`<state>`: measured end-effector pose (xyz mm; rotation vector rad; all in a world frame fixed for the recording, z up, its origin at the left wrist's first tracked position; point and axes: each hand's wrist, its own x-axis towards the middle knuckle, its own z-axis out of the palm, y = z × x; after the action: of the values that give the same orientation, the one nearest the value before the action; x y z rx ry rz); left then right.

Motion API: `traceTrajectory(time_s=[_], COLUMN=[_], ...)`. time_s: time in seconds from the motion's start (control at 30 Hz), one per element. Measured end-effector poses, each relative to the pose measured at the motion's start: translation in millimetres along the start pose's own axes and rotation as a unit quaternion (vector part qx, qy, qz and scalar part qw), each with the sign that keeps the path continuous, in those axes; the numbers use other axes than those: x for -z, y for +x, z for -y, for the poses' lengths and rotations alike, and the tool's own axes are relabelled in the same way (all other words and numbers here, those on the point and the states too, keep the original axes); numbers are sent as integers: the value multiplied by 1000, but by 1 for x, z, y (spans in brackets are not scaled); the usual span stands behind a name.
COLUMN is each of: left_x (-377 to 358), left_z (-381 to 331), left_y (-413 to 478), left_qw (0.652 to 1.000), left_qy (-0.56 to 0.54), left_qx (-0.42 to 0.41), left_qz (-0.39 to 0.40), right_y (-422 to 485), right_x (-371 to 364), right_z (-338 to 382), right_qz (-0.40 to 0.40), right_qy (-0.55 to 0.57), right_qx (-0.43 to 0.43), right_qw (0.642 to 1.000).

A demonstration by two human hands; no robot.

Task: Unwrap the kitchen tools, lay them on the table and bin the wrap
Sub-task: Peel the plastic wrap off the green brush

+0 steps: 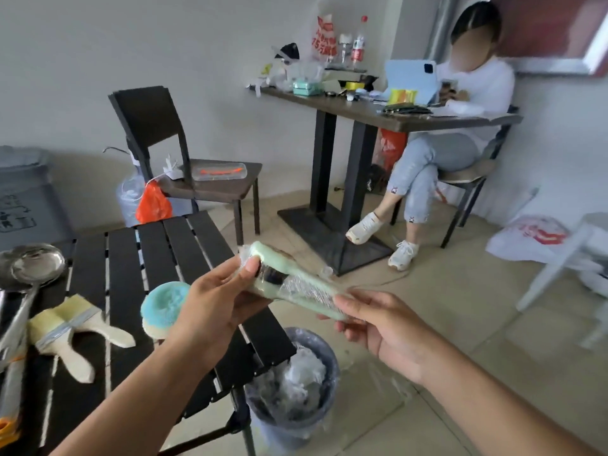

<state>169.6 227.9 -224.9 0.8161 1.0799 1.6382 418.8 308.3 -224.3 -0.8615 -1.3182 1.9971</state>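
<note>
A pale green kitchen tool (296, 284) wrapped in clear film is held in the air, above the table's right edge and the bin. My left hand (214, 297) grips its wide end, thumb on top. My right hand (378, 324) pinches the narrow end and the film there. On the black slatted table (138, 258) lie two pale brushes (65, 334), a steel ladle (36, 268) and a blue scrubber (164, 304). The grey bin (325, 353) below holds crumpled clear wrap (302, 370).
A dark chair (184, 153) with a clear tray stands behind the table, bags beside it. A person sits at a cluttered second table (378, 110) at the back right. A white bag (526, 238) and a white chair (566, 268) are on the floor at right.
</note>
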Motion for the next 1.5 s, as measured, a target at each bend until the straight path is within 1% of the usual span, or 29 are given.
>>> traceTrajectory(time_s=[0.07,0.17,0.27,0.33,0.43,0.47,0.57,0.63,0.67,0.7,0.77,0.83,0.9,1.0,1.1,1.23,1.3,1.4,1.5], left_x=[-3,-6,-3,-1,-3,-5,-14,-22,-27,-32,-43,-52,-56,-56,-51,-49,-48,-46,-45], left_z=[2,7,11,14,16,17,24,28,30,30,28,25,22,22,23,20,17,13,9], left_y=[1,-2,-7,-9,-11,-11,-15,-20,-24,-27,-32,-35,-37,-39,-39,-40,-39,-38,-39], left_qw=[1000,999,991,983,952,944,931,908,902,906,931,948,950,950,943,942,932,920,933], left_qy=[4,37,108,166,295,316,329,368,382,384,347,301,289,293,310,303,331,371,342], left_qx=[7,22,30,30,13,13,42,56,51,36,-15,-62,-85,-95,-112,-130,-132,-112,-97], left_qz=[1,22,67,77,85,97,153,194,196,178,111,82,81,47,50,66,65,54,56], right_y=[1,1,1,1,3,2,2,1,0,0,-2,-2,-3,-5,-5,-5,-4,-3,-3], right_x=[5,14,22,26,29,28,25,23,22,21,17,13,8,5,5,6,6,9,11], right_z=[-3,-7,-4,-1,-2,-3,-4,-1,0,0,0,-5,-8,-8,-5,-3,-5,-6,-6], right_qz=[-36,-60,-73,-67,-66,-63,-40,-18,-9,-6,-15,-16,-8,12,40,79,76,63,64], right_qy=[40,63,74,88,113,117,110,80,57,35,-1,-42,-65,-81,-102,-110,-109,-111,-107], right_qx=[19,47,75,88,94,94,94,102,107,111,115,119,122,114,95,77,74,63,58], right_qw=[998,995,992,990,987,987,989,991,993,993,993,992,990,990,989,988,988,990,991])
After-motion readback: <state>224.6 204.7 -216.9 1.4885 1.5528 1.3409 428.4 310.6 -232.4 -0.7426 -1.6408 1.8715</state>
